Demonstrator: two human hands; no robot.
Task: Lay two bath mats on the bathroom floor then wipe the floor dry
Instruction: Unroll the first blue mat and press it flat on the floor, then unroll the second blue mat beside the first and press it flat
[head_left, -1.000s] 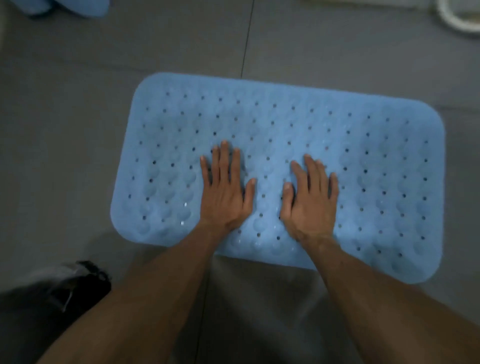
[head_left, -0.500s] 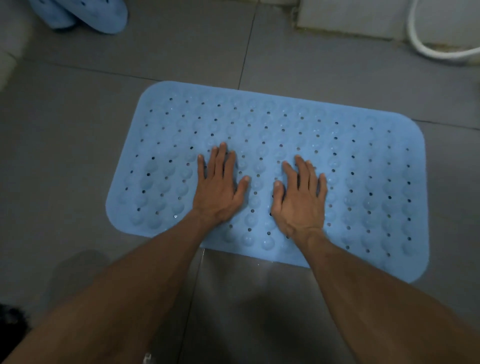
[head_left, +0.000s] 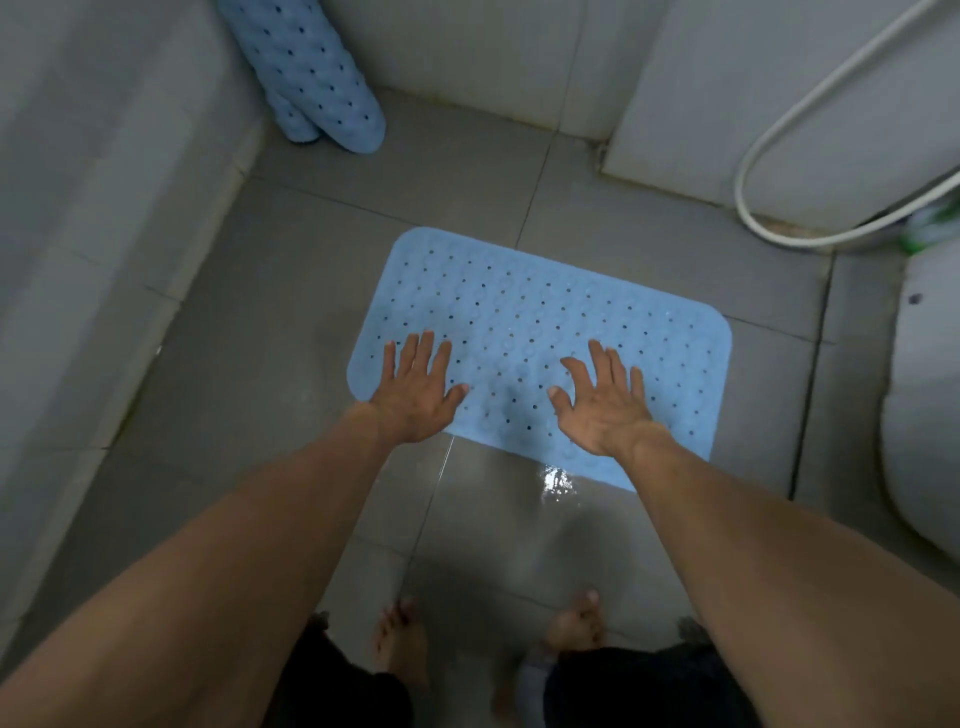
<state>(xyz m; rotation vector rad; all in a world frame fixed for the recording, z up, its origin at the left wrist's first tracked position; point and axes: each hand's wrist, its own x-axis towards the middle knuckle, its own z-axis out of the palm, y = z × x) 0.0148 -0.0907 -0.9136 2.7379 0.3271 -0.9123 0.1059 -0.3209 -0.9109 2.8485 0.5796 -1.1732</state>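
The grey tiled floor (head_left: 291, 395) carries a light-blue perforated bath mat (head_left: 550, 322) lying flat and slightly askew across a grout line, while a second blue mat (head_left: 317, 78), rolled up, stands on end in the far corner, leaning against the wall. A shiny patch of water (head_left: 558, 480) sits on the tiles just at the flat mat's near edge, and two bare feet (head_left: 400, 642) stand on the tiles nearer the camera, well apart from the mat. At the right, a white hose (head_left: 779, 228) loops down to the floor near the wall, and a white rounded fixture (head_left: 919, 405) stands beside the mat.
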